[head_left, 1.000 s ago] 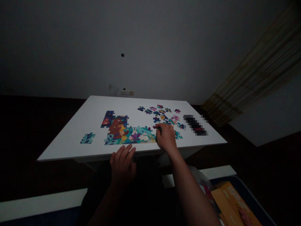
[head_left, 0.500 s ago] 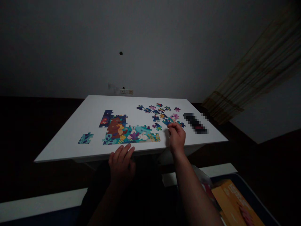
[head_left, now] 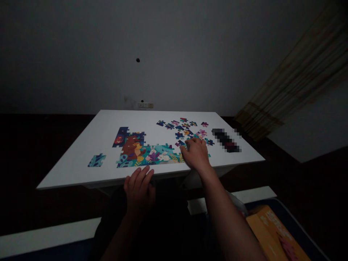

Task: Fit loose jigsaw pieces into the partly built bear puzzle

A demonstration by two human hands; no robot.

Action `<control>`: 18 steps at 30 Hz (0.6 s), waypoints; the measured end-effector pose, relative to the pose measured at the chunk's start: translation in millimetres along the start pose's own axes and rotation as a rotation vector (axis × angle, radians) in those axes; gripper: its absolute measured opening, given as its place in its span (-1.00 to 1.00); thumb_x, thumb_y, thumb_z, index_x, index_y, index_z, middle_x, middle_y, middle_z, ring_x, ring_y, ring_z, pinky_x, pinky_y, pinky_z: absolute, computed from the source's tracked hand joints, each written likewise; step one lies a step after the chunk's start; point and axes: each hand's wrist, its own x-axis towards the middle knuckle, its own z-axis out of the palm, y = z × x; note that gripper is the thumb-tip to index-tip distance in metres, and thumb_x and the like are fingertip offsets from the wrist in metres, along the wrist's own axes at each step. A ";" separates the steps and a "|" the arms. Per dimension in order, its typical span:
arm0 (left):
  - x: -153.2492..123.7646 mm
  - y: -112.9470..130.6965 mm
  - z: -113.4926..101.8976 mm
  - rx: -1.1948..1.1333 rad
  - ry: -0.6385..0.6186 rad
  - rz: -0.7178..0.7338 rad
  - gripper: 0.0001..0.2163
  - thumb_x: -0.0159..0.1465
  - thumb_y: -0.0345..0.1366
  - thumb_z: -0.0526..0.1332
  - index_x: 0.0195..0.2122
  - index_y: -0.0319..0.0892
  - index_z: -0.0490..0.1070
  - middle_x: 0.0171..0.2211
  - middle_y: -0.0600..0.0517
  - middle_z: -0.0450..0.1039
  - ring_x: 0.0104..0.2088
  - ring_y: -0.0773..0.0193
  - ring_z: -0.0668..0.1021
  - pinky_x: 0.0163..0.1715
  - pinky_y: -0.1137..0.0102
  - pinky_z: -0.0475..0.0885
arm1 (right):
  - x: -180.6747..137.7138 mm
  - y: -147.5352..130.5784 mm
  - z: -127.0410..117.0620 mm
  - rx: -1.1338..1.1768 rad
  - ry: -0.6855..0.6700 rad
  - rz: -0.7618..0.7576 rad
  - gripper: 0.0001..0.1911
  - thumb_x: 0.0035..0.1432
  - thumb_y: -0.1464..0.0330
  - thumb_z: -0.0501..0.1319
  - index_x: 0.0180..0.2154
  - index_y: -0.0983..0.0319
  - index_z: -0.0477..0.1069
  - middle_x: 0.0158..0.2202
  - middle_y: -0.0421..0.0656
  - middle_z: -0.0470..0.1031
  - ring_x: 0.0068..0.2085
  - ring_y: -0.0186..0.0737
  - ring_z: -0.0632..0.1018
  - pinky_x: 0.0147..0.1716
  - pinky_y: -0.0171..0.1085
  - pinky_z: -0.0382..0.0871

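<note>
A partly joined jigsaw puzzle point(head_left: 136, 148) with a bear and white rabbits lies on the white table point(head_left: 92, 134). My right hand point(head_left: 195, 154) is lowered palm-down at its right end, fingers curled over a puzzle piece that is mostly hidden. A teal sliver shows beside the hand's right edge. The thumb reaches a dark blue puzzle piece point(head_left: 179, 143), partly covered. Close beyond these fingers lie several loose puzzle pieces point(head_left: 188, 133). My left hand point(head_left: 139, 185) rests at the table's front edge, fingers stretched and apart, holding nothing.
One separate teal puzzle section point(head_left: 96, 160) lies at the left of the table. A blurred-out dark object point(head_left: 225, 139) is on the right side. An orange box point(head_left: 277, 232) stands low at the right. Behind the table is a wall with a socket strip point(head_left: 146, 105).
My right hand has turned palm-down and shifted left, covering part of a dark blue piece and the puzzle's right end. My left hand stays at the edge. The view has shifted slightly.
</note>
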 end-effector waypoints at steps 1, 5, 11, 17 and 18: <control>-0.5 0.0 0.2 0.001 -0.002 0.002 -0.47 0.27 -0.43 0.28 0.28 -0.03 0.43 0.19 -0.12 0.63 0.27 -0.07 0.53 0.44 -0.03 0.05 | 0.4 0.3 1.4 0.007 -0.010 -0.003 -0.67 0.34 0.16 0.27 -0.06 0.26 0.63 0.06 0.19 0.54 0.14 0.28 0.43 0.17 0.16 0.28; -1.7 0.5 0.4 0.012 0.001 -0.001 -0.47 0.27 -0.42 0.28 0.29 -0.03 0.42 0.19 -0.12 0.62 0.26 -0.08 0.55 0.44 -0.03 0.04 | 4.4 1.0 8.5 0.178 -0.009 0.023 -0.73 0.24 0.26 0.29 -0.07 0.23 0.54 -0.05 0.06 0.56 0.04 0.16 0.49 0.10 0.08 0.36; -1.2 1.2 -0.9 0.011 -0.012 -0.008 -0.47 0.29 -0.41 0.27 0.29 -0.02 0.41 0.18 -0.12 0.63 0.25 -0.08 0.56 0.44 -0.03 0.04 | 7.6 -2.5 17.7 0.764 0.085 0.079 -0.37 0.15 0.31 0.26 0.27 0.14 0.39 -0.13 -0.14 0.54 -0.30 -0.17 0.53 -0.23 -0.15 0.48; -1.5 1.1 -1.1 -0.016 -0.022 -0.021 -0.49 0.28 -0.42 0.27 0.27 -0.04 0.45 0.20 -0.13 0.62 0.27 -0.08 0.54 0.43 -0.04 0.06 | 6.6 1.7 14.5 0.734 0.019 0.062 -0.64 0.20 0.22 0.27 -0.01 0.16 0.64 -0.31 -0.19 0.55 -0.36 -0.16 0.52 -0.31 -0.18 0.43; -1.6 1.2 -1.0 -0.016 -0.028 -0.024 -0.48 0.28 -0.42 0.27 0.28 -0.04 0.44 0.20 -0.13 0.61 0.28 -0.09 0.54 0.44 -0.04 0.05 | 6.0 1.4 13.7 0.714 0.005 0.054 -0.65 0.21 0.20 0.27 -0.02 0.16 0.65 -0.34 -0.19 0.55 -0.36 -0.15 0.53 -0.31 -0.18 0.43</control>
